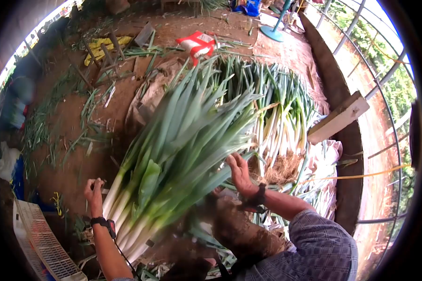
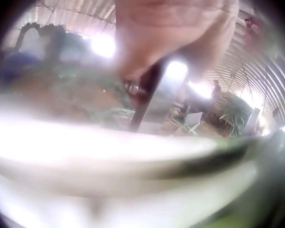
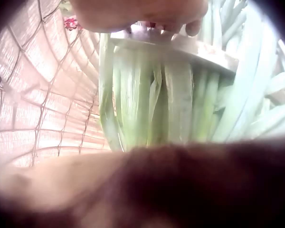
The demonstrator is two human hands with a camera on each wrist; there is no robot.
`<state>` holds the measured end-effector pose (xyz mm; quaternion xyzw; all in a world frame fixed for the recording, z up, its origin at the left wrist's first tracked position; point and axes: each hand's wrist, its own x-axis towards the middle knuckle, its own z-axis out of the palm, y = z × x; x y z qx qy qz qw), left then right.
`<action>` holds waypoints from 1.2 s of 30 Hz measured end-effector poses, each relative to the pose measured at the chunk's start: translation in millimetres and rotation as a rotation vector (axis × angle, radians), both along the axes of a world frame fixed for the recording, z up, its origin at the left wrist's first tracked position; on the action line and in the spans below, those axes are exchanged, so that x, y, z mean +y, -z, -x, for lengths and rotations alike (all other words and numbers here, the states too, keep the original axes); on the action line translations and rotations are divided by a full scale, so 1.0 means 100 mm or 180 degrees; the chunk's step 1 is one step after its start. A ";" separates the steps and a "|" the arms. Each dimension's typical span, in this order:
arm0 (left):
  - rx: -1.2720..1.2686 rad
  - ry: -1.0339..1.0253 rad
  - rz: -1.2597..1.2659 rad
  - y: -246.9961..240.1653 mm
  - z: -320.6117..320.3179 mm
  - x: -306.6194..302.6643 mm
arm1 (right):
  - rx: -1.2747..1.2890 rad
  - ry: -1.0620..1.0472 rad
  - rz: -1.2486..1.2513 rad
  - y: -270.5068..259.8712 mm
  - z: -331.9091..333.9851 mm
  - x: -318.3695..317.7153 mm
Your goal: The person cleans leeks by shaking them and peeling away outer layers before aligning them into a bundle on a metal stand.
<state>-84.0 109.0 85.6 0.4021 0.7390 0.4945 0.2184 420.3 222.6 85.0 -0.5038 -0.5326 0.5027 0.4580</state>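
Dozens of leeks make up the bundle (image 1: pixel 173 154) slanting between my hands. Its white shanks are down by my left hand (image 1: pixel 94 189), and its green tops fan up and away past my right hand (image 1: pixel 239 171).

I judge it heavy and weighted toward the bottom. The shanks look stiff and smooth, probably slick, while the leaves are floppy and would crease or tear. The firm hold belongs low on the white part, with only a steadying palm on the greens.

My hands are well apart. The right is spread flat against the leaves. The left sits at the shanks' outer edge with fingers curled, and I cannot tell whether it pinches anything.

The bundle is blurred. A brown smudge (image 1: pixel 234 229) below my right forearm hides its root ends, and both wrist views are too close and smeared to show a grip.
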 end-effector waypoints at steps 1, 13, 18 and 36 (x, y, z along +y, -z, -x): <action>0.0097 -0.0100 0.0017 0.07 0.00 -0.06 | -0.0120 -0.0227 0.0060 0.05 -0.17 -0.01; 0.2338 0.1706 -0.0320 -0.84 -2.67 0.13 | -0.3119 -0.1488 -0.3410 -1.09 -0.78 0.79; 0.2517 0.1541 -0.0195 -0.72 -2.77 0.17 | -0.2860 -0.1885 -0.3894 -1.00 -0.52 0.80; 0.2907 0.0960 0.0193 -0.28 -2.77 0.30 | -0.0311 -0.5481 -0.1272 -0.96 -0.59 -0.85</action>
